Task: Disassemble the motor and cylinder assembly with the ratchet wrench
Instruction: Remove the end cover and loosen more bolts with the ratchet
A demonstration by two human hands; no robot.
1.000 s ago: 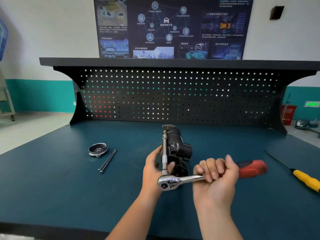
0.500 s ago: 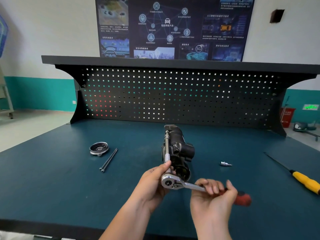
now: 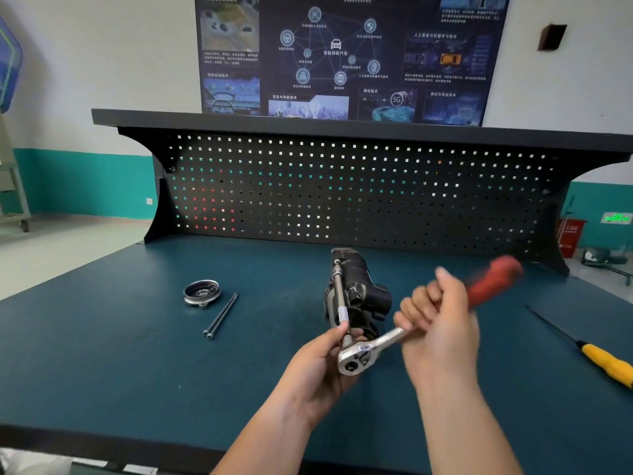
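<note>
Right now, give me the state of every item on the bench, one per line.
Motor and cylinder assembly: lying flat, extension bar reaching its far end.
Ratchet wrench: attached to the extension bar, red handle blurred.
Left hand: pinches the extension bar.
Right hand: grips the wrench handle.
Round cover: off, lying apart.
Two long bolts: out, side by side.
Yellow-handled screwdriver: lying untouched.

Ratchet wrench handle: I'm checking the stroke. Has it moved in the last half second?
Yes. The red handle swung away from the person, toward the pegboard.
</note>
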